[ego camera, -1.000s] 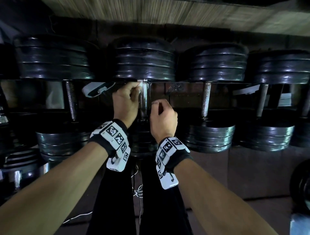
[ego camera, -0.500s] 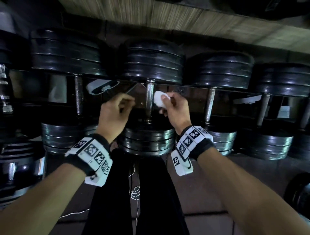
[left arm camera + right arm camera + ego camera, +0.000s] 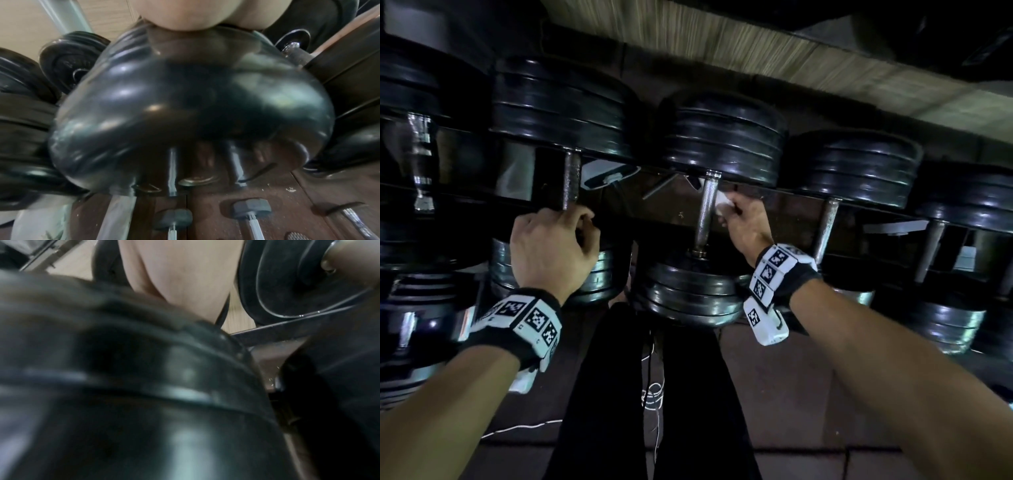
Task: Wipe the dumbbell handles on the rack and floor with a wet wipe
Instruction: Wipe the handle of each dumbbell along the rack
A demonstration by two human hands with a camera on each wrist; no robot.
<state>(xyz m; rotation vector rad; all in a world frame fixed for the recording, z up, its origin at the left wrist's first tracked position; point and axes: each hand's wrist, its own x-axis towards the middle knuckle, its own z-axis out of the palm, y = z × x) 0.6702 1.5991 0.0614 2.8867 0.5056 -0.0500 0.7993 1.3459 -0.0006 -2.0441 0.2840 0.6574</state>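
Wet wipe (image 3: pixel 722 202) in right hand (image 3: pixel 746 226)

- We see glossy black weight plates (image 3: pixel 722 144), smooth, catching highlights.
- The centre dumbbell handle (image 3: pixel 706 212) is bright polished metal; the left dumbbell handle (image 3: pixel 571 181) shows a rougher, knurled metal grip.
- The wet wipe (image 3: pixel 722 205) looks like soft white crumpled cloth or paper.
- Our wristbands (image 3: pixel 786 274) pair matt black fabric with white printed markers.
- The floor (image 3: pixel 267 191) below is dark brown wood-look planking, faintly scuffed.
- The small hex dumbbells (image 3: pixel 251 207) have matt grey heads.
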